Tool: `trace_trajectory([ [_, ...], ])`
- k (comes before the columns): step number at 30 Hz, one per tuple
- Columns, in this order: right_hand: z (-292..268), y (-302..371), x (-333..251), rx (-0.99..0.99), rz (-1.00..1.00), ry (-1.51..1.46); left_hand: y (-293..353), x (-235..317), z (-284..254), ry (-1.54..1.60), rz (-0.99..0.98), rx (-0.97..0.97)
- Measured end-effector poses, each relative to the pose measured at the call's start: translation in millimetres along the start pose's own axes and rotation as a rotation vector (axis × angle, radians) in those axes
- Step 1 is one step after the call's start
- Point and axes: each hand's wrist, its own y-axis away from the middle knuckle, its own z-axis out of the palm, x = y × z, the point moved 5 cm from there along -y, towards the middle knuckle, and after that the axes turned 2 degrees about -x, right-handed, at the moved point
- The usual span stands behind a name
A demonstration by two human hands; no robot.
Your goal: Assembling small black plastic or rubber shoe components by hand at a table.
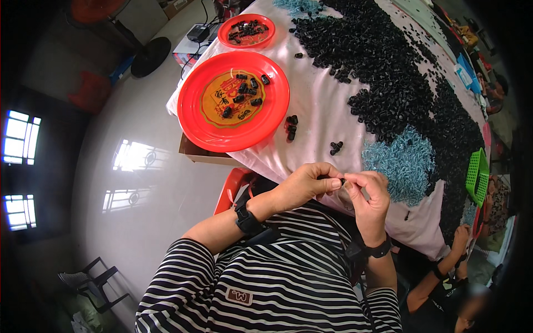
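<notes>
My left hand (307,184) and my right hand (371,194) meet at the near edge of the cloth-covered table, fingertips pinched together. Between them shows a tiny black plastic piece (342,181), mostly hidden by the fingers. Just beyond, a small cluster of black pieces (336,147) lies on the pale pink cloth (325,119). Further left are a few more black pieces (292,127). A heap of small translucent blue pieces (401,166) sits right of my right hand. Beyond it spreads a big pile of black plastic parts (383,83).
At left, a large red plate (187,111) holds several black cylindrical parts; a smaller red plate (271,34) with black pieces stands behind it. A green basket (476,177) is at the right edge, near a co-worker's arm (438,272). A dark chair (94,284) stands lower left.
</notes>
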Motion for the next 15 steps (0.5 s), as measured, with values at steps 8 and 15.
trace_trajectory([
  [8, 0.3, -1.4, 4.4, -0.078, 0.067, -0.078, -0.4, -3.2, -0.9, 0.052, 0.002, -0.018],
  [15, -0.6, -5.4, 1.9, -0.091, 0.07, 0.01, -1.4, -1.5, -0.9, 0.069, 0.0, -0.022],
])
